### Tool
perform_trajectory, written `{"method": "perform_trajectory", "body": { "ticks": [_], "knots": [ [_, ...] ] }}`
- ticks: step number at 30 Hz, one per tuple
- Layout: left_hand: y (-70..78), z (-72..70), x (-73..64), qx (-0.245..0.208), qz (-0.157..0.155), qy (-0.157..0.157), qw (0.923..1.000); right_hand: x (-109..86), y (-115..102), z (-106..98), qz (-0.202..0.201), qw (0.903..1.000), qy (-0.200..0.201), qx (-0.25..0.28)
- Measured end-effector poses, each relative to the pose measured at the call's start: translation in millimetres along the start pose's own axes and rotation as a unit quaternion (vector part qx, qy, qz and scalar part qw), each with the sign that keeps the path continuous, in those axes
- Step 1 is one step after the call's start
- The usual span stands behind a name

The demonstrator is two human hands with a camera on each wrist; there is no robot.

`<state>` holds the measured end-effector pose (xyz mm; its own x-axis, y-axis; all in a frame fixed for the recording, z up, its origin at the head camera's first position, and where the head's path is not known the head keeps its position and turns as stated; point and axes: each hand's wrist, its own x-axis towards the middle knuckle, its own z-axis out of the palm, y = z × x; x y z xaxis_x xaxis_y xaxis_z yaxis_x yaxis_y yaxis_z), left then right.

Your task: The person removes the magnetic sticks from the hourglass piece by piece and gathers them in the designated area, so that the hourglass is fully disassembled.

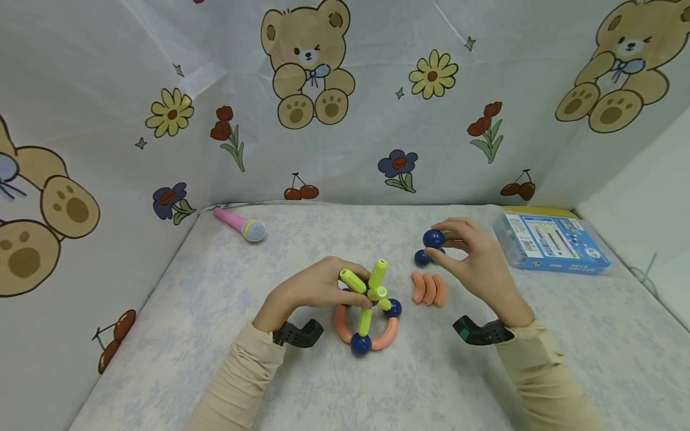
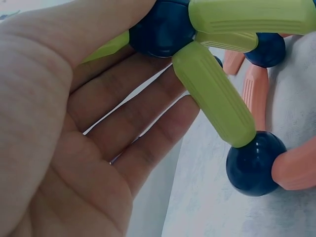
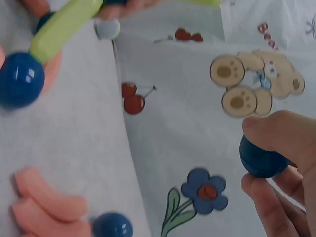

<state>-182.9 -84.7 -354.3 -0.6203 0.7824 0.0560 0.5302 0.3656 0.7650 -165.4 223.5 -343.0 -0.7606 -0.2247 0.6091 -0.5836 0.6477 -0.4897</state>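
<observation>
My left hand point(image 1: 330, 282) grips the central blue ball point(image 2: 163, 30) of a magnetic stick-and-ball structure, thumb on one side and fingers behind. Yellow-green sticks point(image 1: 365, 321) fan out from that ball, some upward, others down to blue balls point(image 1: 361, 344) in a base ring of curved orange sticks point(image 1: 385, 336). To the right, my right hand point(image 1: 481, 266) pinches a loose blue ball point(image 1: 433, 239) between thumb and fingers, raised over the table. Behind it sits another blue ball point(image 1: 422, 258), with one more partly hidden by the fingers. Three curved orange sticks point(image 1: 429, 289) lie side by side between the hands.
At the back left lies a pink toy microphone point(image 1: 237, 224). A blue and clear box point(image 1: 555, 244) stands at the right, beyond my right hand. Patterned cloth point(image 1: 356, 149) hangs along the table's back edge, and a white wall point(image 1: 641, 203) borders the right.
</observation>
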Motion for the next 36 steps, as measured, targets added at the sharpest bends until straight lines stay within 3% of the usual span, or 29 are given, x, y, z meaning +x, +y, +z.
{"method": "perform_trajectory", "body": {
  "ticks": [4,9,15,24,36],
  "knots": [
    [-1.8,0.6,0.3,-0.002,-0.004,0.003,1.0,-3.4,18.1,-1.7,0.067,0.9977,0.007,-0.007],
    [-1.0,0.2,-0.1,-0.007,-0.004,0.007,0.9999,-7.7,36.8,0.4,0.152,0.9882,0.001,-0.02],
    [1.2,0.0,-0.5,-0.003,-0.005,0.013,0.9999,-17.4,59.6,5.8,0.201,0.979,-0.01,-0.033],
    [0.3,1.9,-0.6,-0.001,-0.011,0.009,0.9999,-34.4,89.5,16.6,0.241,0.9691,-0.034,-0.038],
    [1.3,1.8,-0.5,-0.006,-0.009,0.008,0.9999,-41.7,98.9,22.4,0.219,0.9735,-0.049,-0.044]
  ]
}}
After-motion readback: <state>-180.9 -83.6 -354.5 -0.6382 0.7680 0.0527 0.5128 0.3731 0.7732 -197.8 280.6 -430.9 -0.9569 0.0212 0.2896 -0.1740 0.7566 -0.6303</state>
